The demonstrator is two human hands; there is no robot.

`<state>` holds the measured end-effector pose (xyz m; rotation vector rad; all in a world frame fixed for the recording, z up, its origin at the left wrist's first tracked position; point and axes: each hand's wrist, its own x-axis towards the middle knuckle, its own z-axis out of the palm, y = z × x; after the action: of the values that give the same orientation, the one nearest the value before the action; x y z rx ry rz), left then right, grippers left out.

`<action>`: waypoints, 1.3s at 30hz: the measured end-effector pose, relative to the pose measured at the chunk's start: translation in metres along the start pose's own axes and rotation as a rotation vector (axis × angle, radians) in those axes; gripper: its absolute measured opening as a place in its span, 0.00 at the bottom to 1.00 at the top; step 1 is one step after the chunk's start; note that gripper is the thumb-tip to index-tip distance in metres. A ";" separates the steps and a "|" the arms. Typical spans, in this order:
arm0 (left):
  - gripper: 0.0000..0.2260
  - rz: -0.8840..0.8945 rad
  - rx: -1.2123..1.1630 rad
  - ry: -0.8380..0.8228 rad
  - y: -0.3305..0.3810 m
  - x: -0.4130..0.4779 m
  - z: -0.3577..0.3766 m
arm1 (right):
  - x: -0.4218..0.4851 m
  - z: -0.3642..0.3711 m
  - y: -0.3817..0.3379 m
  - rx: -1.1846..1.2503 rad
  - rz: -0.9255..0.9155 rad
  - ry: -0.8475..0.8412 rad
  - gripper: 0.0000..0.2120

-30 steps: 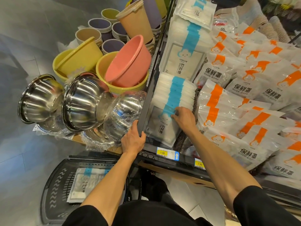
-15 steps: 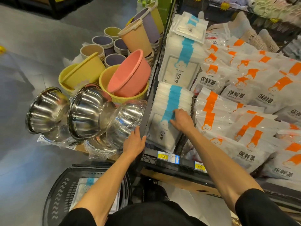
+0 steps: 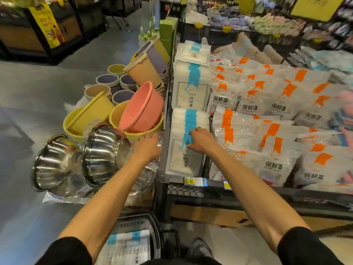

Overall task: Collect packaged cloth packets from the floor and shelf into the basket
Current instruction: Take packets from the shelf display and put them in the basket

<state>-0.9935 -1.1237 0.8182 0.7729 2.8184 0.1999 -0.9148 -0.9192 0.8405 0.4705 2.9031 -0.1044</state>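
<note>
right hand (image 3: 200, 139) curled on white blue-striped cloth packet (image 3: 183, 159), peel only front one free; left hand (image 3: 148, 148) grip unclear

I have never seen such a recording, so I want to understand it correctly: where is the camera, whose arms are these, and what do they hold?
There is no machine here: the two grips are a person's bare hands. The picture comes from one wide-angle camera worn on the head, looking forward and down, so both arms enter from below. The right grip curls its fingers into a stack of blue-striped packets standing in a shop shelf. The left grip is beside the shelf's edge, over a plastic-wrapped steel bowl; whether it holds anything, I cannot tell. To the right of the stack lie orange-striped packets. Near the person's feet, a dark basket already contains similar packets.
</note>
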 end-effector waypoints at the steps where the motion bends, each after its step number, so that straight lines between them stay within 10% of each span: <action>1: 0.23 0.018 0.016 0.020 0.001 -0.003 -0.006 | -0.005 -0.004 -0.002 -0.005 -0.004 0.006 0.28; 39: 0.21 -0.118 0.096 0.091 -0.116 -0.275 -0.017 | -0.219 0.037 -0.155 -0.019 -0.206 -0.008 0.28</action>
<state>-0.8231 -1.3660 0.8590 0.6294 2.9678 0.0840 -0.7537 -1.1370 0.8558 0.1662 2.9339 -0.1083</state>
